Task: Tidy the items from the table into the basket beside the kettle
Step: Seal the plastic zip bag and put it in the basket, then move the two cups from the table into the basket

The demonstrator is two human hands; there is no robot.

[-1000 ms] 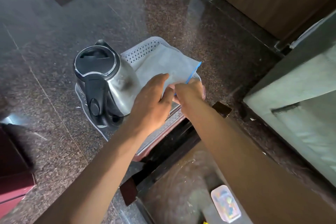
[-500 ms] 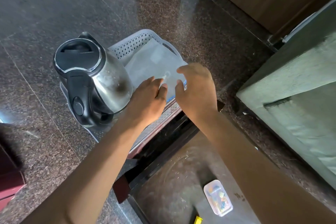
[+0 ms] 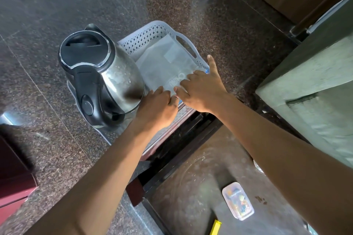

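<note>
On the dark speckled floor: one pale perforated basket (image 3: 152, 33), rectangular, with a slot handle in its far-right wall. Contents: one translucent plastic pouch (image 3: 162, 63), lying flat, filling most of the basket's bottom, with white lettering near its close edge.

Touching the basket's left side: one steel kettle (image 3: 107, 76) with black lid and handle, upright on its base, overhanging the basket's left rim.

Left hand (image 3: 156, 112): palm down at the basket's near-left corner, fingers loosely curled onto the pouch's near edge, beside the kettle's body; whether it pinches the pouch cannot be told.

Right hand (image 3: 202, 89): spread flat, palm down on the pouch's near-right corner, nothing gripped, one finger pointing out over the right rim.

Nearer the camera: one dark worktop (image 3: 191, 187), carrying a small clear lidded box (image 3: 237, 203) with coloured contents and a yellow object (image 3: 215, 227), partly cut off at the bottom edge.

Right of basket: grey-green block (image 3: 315, 86).
</note>
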